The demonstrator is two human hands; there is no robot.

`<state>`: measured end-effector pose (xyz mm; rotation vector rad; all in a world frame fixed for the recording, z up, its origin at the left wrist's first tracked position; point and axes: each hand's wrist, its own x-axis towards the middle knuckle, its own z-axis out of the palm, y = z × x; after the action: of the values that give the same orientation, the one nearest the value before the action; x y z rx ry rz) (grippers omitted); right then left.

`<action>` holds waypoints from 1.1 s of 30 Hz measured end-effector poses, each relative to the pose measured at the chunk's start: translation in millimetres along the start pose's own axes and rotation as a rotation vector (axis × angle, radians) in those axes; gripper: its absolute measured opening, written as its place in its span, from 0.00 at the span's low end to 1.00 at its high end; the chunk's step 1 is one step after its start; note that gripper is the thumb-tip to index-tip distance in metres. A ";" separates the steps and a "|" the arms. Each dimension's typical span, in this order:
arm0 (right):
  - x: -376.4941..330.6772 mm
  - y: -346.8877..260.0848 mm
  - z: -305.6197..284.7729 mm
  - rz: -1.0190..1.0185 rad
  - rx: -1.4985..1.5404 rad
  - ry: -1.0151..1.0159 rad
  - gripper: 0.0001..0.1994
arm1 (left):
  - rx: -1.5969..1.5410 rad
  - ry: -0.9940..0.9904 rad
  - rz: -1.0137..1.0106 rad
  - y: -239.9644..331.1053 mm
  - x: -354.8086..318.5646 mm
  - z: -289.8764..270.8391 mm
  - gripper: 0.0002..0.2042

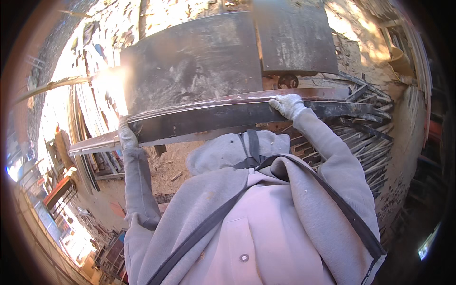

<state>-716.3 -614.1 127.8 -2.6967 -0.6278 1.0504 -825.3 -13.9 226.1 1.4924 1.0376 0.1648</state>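
Observation:
A bundle of long, narrow dark boards (204, 117) spans the view from left to right in front of me, its long edges showing as thin layers. My left hand (127, 133), in a light work glove, is closed on the boards toward their left end. Farther right, my right hand (288, 105), gloved as well, grips the top edge with its fingers bent over it. Parts of the fingers of both hands are hidden. Just beyond the boards lies a wide dark worktop (190, 61), scuffed with pale dust.
Another dark tabletop (299, 38) stands at the far right, with a round wheel-like part (288, 81) below its near edge. A heap of wood strips (361, 152) lies on the right. More long strips (80, 118) are stacked at the left, and sandy ground (173, 168) shows below the boards.

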 end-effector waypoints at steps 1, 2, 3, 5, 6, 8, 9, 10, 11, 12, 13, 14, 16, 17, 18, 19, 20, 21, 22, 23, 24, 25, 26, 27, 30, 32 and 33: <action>0.3 2.7 6.3 0.001 0.045 0.007 0.36 | 0.078 0.018 0.058 -1.6 1.7 4.3 0.21; -1.1 4.1 11.9 -0.008 0.086 0.016 0.37 | 0.152 0.045 0.120 -3.3 0.5 4.4 0.22; -2.0 1.2 15.5 0.016 0.095 0.012 0.38 | 0.238 0.024 0.110 -3.6 3.3 4.3 0.21; -5.1 -5.3 16.1 0.059 0.115 0.070 0.38 | 0.282 -0.034 0.114 -10.3 15.9 -3.9 0.18; -9.2 -9.1 18.0 0.078 0.127 0.132 0.38 | 0.242 -0.068 0.123 -14.6 22.8 -10.3 0.16; -15.6 -3.9 42.1 0.052 0.214 0.369 0.31 | 0.282 -0.067 0.110 -14.6 31.7 -9.2 0.14; -24.6 -2.0 54.7 0.012 0.223 0.566 0.28 | 0.260 -0.020 0.067 -14.6 30.3 -8.9 0.11; -34.2 -1.7 67.5 -0.039 0.227 0.756 0.26 | 0.264 -0.007 0.104 -15.3 26.1 -9.1 0.10; -39.7 -1.9 77.9 0.076 0.148 0.899 0.28 | 0.269 0.011 0.073 -19.4 30.7 -18.5 0.10; -50.4 3.4 86.6 0.293 0.198 0.942 0.32 | 0.272 0.031 0.042 -22.6 36.0 -27.6 0.10; -50.9 21.2 106.5 0.573 0.297 1.059 0.36 | 0.283 0.039 0.052 -23.9 40.3 -32.8 0.10; -51.8 39.6 133.7 0.862 0.400 1.162 0.39 | 0.299 0.045 0.063 -23.5 42.9 -38.4 0.10; -50.2 87.2 169.7 1.417 1.215 0.810 0.47 | 0.279 0.046 0.043 -17.8 49.1 -31.4 0.11; -50.3 89.2 146.6 1.391 1.999 0.702 0.53 | 0.271 0.046 0.049 -18.4 45.7 -28.8 0.11; -38.5 101.6 155.7 1.369 2.366 0.692 0.53 | 0.263 0.045 0.054 -19.7 42.8 -25.8 0.11; -29.7 103.2 153.5 1.130 2.436 0.851 0.53 | 0.288 0.059 0.042 -19.0 49.5 -30.7 0.12; -18.9 104.9 150.5 0.878 2.485 0.997 0.54 | 0.313 0.080 0.033 -22.4 58.1 -45.5 0.12; -12.5 111.8 145.3 1.084 2.526 0.856 0.52 | 0.291 0.075 0.056 -27.3 65.4 -53.8 0.13; -10.8 125.3 163.0 1.096 2.531 0.812 0.50 | 0.358 0.102 0.034 -26.1 70.7 -45.5 0.13; -6.0 121.9 164.4 1.142 2.492 0.860 0.49 | 0.396 0.075 0.044 -29.2 76.5 -67.1 0.14; 0.1 122.8 157.8 1.178 2.447 0.919 0.49 | 0.425 0.042 0.055 -31.4 85.7 -82.1 0.14; 1.7 130.3 151.2 1.166 2.413 0.983 0.48 | 0.380 0.048 0.031 -38.1 84.8 -65.6 0.14; -1.7 130.9 150.3 1.164 2.386 1.016 0.48 | 0.351 0.071 0.005 -44.6 78.3 -71.9 0.14; -4.6 131.6 149.0 1.163 2.360 1.049 0.48 | 0.375 0.060 -0.076 -44.6 83.8 -72.5 0.14; -18.8 135.2 140.7 1.079 2.328 1.012 0.47 | 0.541 -0.096 0.077 -62.7 79.8 -89.5 0.15; -23.4 127.4 120.5 1.106 2.260 1.076 0.50 | 0.419 -0.041 -0.018 -73.6 71.6 -82.5 0.15; -26.1 126.1 115.5 1.158 2.226 1.099 0.52 | 0.315 0.015 -0.110 -77.0 66.6 -76.7 0.15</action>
<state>-771.6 -736.9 19.3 -0.7553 1.4617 -0.1808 -873.7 74.7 148.2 1.7117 1.1944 -0.0689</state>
